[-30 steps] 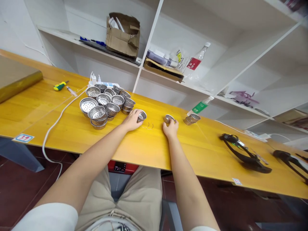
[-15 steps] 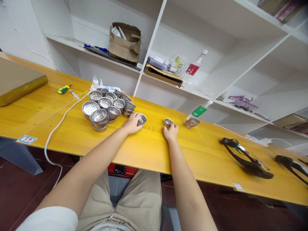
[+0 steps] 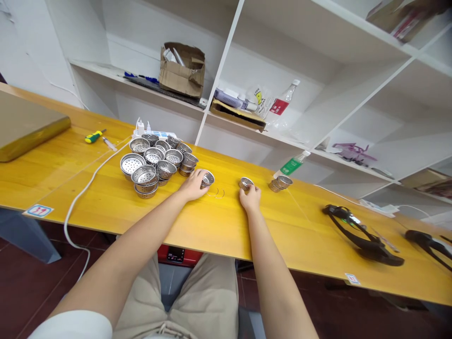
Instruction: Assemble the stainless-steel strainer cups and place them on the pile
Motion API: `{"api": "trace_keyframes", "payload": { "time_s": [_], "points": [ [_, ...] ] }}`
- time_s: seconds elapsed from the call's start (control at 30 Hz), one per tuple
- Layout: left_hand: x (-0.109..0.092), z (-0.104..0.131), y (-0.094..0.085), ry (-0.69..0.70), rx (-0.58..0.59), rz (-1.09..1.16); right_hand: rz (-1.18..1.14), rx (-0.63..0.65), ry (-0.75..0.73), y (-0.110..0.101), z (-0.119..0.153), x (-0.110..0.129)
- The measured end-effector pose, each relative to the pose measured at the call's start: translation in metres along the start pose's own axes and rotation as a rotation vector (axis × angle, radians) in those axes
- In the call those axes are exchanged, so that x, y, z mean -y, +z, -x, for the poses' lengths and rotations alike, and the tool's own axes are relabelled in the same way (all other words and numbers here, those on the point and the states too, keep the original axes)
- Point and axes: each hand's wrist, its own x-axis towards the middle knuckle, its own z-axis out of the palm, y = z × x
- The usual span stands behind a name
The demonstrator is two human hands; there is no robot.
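My left hand is closed round the near left side of a perforated metal cup, which stands on the table beside a cluster of similar ones. Further right, my right hand grips another small perforated cup by its near side; my fingers partly cover it. Between the hands, thin curved wire-like pieces lie on the wood. Several perforated metal cups, some stacked, crowd together left of my left hand. Two more cups lean together, tilted, to the right of my right hand.
A green-labelled bottle lies slanted behind the leaning cups. Black head-strap gear rests on the right of the yellow table. A white cable, a screwdriver and a flat box are at left. White shelves stand behind.
The camera view has shifted slightly. Both hands stay at the same two cups, with no clear movement of the cups on the table.
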Motion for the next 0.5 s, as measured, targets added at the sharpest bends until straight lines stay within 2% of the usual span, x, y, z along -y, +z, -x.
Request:
{"api": "trace_keyframes", "payload": {
  "time_s": [0.5],
  "points": [
    [0.0026,0.0007,0.0016,0.000,-0.007,0.004,-0.002,0.001,0.004,0.0013,-0.0001,-0.0013]
  ]
}}
